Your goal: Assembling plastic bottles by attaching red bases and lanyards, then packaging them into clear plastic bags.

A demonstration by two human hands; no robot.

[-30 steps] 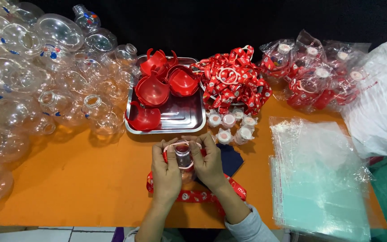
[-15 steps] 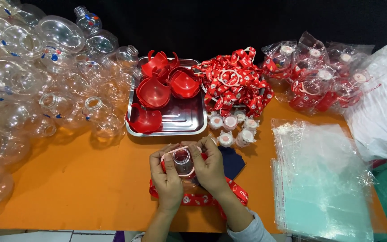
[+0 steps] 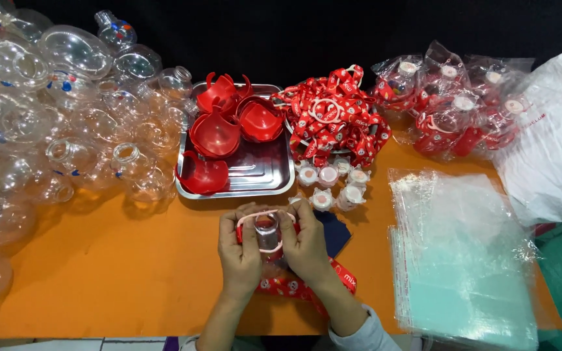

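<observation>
A heap of clear plastic bottles (image 3: 47,123) fills the left end of the orange table (image 3: 112,279); just right of it a steel tray (image 3: 255,175) holds several red plastic cups (image 3: 219,133). Below the tray, near the table's front edge, the left hand (image 3: 240,250) and the right hand (image 3: 306,244) meet around a small clear bottle (image 3: 267,233); both are curled closed, fingers and thumbs pinching a white ring (image 3: 265,216) at the bottle's neck; a red printed strap (image 3: 297,286) trails out beneath the wrists, over a dark blue patch (image 3: 334,233). Behind the right hand stands a cluster of small white caps (image 3: 333,185), touching one another; beyond them lies a tangled pile of red straps (image 3: 333,117) with white rings. Further right, bagged finished pieces (image 3: 453,104) lie heaped at the table's back; in front of them sits a stack of clear plastic bags (image 3: 463,253); a white sack (image 3: 554,149) rests at the far right edge.
</observation>
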